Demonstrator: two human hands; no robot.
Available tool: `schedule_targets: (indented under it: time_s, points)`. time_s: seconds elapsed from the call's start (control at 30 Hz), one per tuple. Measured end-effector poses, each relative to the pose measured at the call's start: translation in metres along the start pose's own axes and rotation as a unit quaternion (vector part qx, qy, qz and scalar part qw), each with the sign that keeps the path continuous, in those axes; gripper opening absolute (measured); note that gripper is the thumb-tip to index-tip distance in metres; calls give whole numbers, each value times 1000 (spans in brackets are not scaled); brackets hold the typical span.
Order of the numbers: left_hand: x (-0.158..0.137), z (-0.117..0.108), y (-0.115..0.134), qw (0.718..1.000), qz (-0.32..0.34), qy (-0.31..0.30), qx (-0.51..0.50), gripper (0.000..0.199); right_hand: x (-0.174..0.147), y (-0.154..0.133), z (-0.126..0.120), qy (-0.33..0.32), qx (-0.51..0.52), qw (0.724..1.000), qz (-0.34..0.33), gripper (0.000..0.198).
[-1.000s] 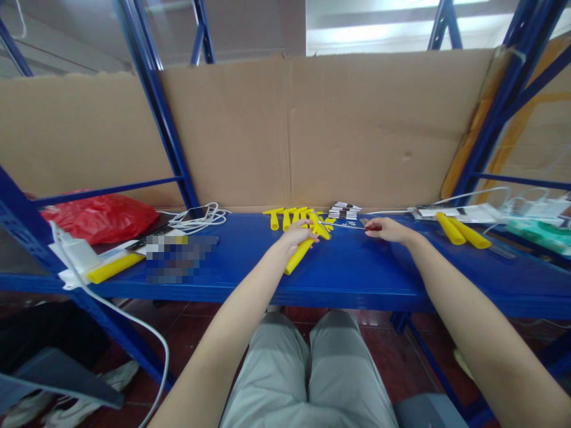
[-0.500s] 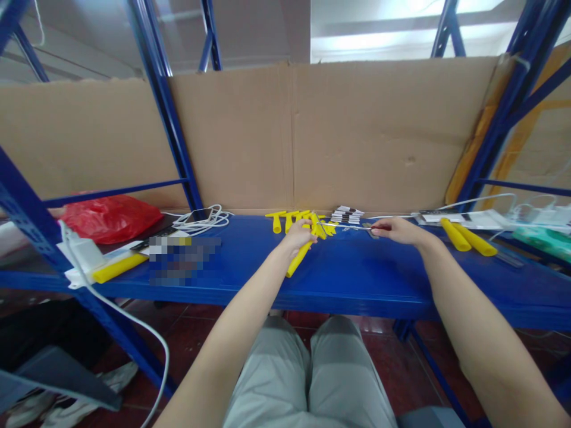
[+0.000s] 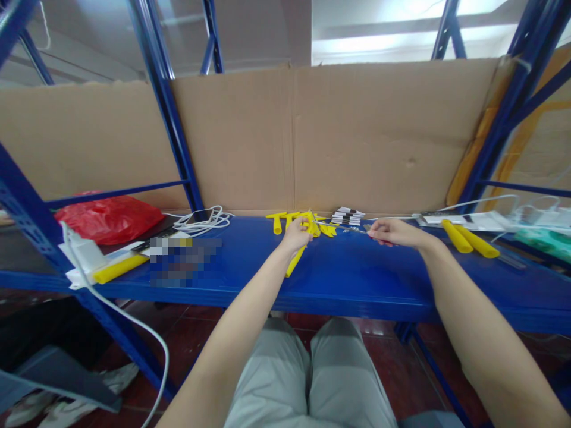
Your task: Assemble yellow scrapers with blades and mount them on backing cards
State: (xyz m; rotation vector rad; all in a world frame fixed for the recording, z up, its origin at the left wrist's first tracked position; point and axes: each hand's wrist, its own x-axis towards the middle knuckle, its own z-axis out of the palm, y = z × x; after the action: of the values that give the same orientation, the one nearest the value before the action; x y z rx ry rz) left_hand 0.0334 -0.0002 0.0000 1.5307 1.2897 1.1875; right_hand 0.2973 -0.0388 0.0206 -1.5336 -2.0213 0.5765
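My left hand [image 3: 296, 234] is closed around a small yellow piece [image 3: 311, 224] just above the blue shelf; its exact shape is hidden by the fingers. My right hand [image 3: 387, 232] pinches the end of a thin, pale, rod-like strip [image 3: 350, 228]. A bit of red shows under those fingers. The strip runs leftward to the yellow piece and slopes down toward my right hand. Below my left hand lies a yellow tube [image 3: 294, 264]. Behind it are several yellow T-shaped tube pieces [image 3: 277, 223]. White-and-black cards [image 3: 348, 215] lie stacked behind the strip.
A blue metal shelf [image 3: 348, 279] runs across, backed by cardboard [image 3: 370, 131]. To the left are a red plastic bag [image 3: 111, 218], coiled white cable [image 3: 209, 220] and a yellow tube [image 3: 120, 268]. Two yellow tubes [image 3: 475, 240] lie on the right. Blue posts [image 3: 172, 119] stand at the back.
My right hand has shifted slightly left and its end of the strip has dropped, so the strip now slants. My left hand has turned a little with the yellow piece.
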Motion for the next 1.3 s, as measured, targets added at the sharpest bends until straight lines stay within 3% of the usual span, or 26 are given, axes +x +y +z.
schedule_targets:
  time_s: [0.1,0.23,0.53,0.9,1.07,1.3]
  points:
    - [0,0,2,1000,-3,3,-4,61,3,5,3,33,1,999,0,62]
    - [4,-1,-1,1000,10,16,-4,58,10,11,9,84,-8,995,-59,62]
    - [17,-12,-9,979,148,118,76,49,19,0,28,138,-73,973,-169,43]
    - [16,-15,-7,974,151,126,112,53,28,7,43,177,-140,962,-154,21]
    - [13,-17,-5,972,159,131,113,55,23,1,39,159,-194,953,-172,26]
    - [12,-18,-4,970,158,133,131,58,22,0,40,169,-219,950,-142,21]
